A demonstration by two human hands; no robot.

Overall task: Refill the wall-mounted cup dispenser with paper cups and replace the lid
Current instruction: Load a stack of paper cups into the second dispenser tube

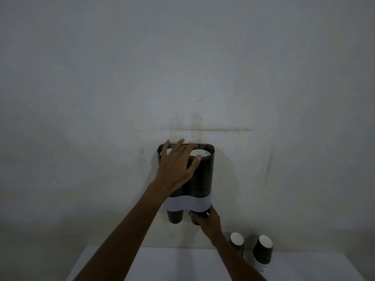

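Down at the bottom of the dispenser (199, 175), the right hand (205, 219) has its grip closed around the dark paper cup that pokes out of the right-hand tube, fingers curled round the cup's base and the thumb up against the pale band (187, 203) that wraps the dispenser's lower part. Most of that cup is hidden by the hand. Beside it, the cup (175, 217) hanging from the left tube sticks out freely, untouched.

Higher up, the left hand (176, 165) lies spread and flat over the dispenser's open top, fingers wide apart, gripping nothing; its fingertips reach across the rim and partly cover the white insides of the cups loaded in both tubes. The white mouth of the right tube's top cup (203, 153) shows just past the forefinger.

The dispenser itself is a dark twin-tube holder fixed to a plain, dimly lit wall (182, 67). Below it sits a white surface (172, 264), and on its right part stand two stacks of spare cups: a shorter stack (237, 243) near the right forearm and a taller stack (262, 252) just beside it.
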